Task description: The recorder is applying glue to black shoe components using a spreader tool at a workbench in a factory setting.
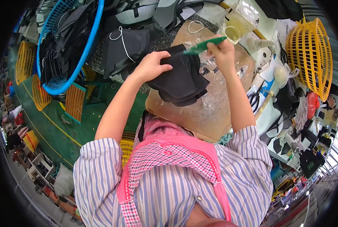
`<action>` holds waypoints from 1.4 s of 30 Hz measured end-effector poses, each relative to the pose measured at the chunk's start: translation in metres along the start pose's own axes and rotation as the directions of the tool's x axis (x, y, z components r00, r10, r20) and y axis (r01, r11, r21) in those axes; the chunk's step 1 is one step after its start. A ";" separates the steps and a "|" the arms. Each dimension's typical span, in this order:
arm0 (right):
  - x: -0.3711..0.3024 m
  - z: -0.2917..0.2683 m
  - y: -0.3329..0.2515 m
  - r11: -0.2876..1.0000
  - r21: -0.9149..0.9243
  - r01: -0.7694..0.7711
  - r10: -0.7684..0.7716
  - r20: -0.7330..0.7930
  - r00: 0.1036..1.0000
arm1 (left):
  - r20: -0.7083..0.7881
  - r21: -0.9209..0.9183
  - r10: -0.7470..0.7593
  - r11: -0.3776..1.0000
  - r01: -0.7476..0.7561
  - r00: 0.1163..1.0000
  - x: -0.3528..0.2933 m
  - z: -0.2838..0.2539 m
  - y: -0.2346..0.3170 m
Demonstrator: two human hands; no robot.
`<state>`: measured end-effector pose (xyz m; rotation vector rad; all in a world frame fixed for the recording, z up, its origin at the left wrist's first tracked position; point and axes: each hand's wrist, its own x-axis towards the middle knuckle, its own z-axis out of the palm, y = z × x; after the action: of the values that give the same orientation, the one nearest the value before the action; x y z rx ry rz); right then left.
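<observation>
My left hand [152, 68] is closed on the left edge of a stack of black shoe-upper-like pieces [180, 81], thumb on top. The pieces are fanned slightly, with uneven lower edges, above a worn brown cardboard sheet [222, 102] marked with dried smears. In my right hand [224, 56] is a green brush [205, 45], gripped by its handle. Its head points left and meets the upper edge of the top piece. Beyond that hand are a yellowish plastic cup [232, 33] and a clear container [246, 17]. A white nozzle bottle [260, 44] lies to their right.
Another dark bundle tied with white cord [127, 43] lies left of the stack. A blue basket [55, 90] full of black pieces stands at the left, a yellow basket [309, 53] at the right. Scissors [254, 99] rest on the right-hand table among scraps.
</observation>
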<state>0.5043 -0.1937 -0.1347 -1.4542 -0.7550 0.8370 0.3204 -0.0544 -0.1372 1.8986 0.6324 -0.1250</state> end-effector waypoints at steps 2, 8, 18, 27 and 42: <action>0.004 0.005 0.004 0.989 0.030 0.147 -0.148 0.021 0.989 | 0.017 0.013 -0.040 0.999 0.040 0.999 -0.004 0.002 -0.004; -0.043 -0.020 -0.014 0.971 -0.209 -0.116 0.174 0.282 0.943 | -0.125 0.070 -0.031 0.997 0.040 0.992 -0.011 0.012 -0.002; -0.059 -0.035 -0.017 0.991 -0.018 -0.136 0.137 0.061 0.989 | -0.053 -0.269 -0.110 0.959 0.092 0.992 -0.006 0.003 -0.004; -0.067 -0.011 0.009 0.988 -0.136 -0.074 0.085 0.077 0.993 | 0.188 -0.359 -0.169 0.905 0.228 0.968 -0.005 0.006 0.022; 0.023 -0.113 0.032 0.976 -0.199 0.087 -0.163 -0.411 0.897 | -0.341 -0.717 -0.056 0.662 -0.221 0.939 -0.064 -0.029 0.084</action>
<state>0.6122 -0.2351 -0.1672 -1.6531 -0.5895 0.3355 0.3002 -0.0757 -0.0318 1.1209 0.6820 0.4808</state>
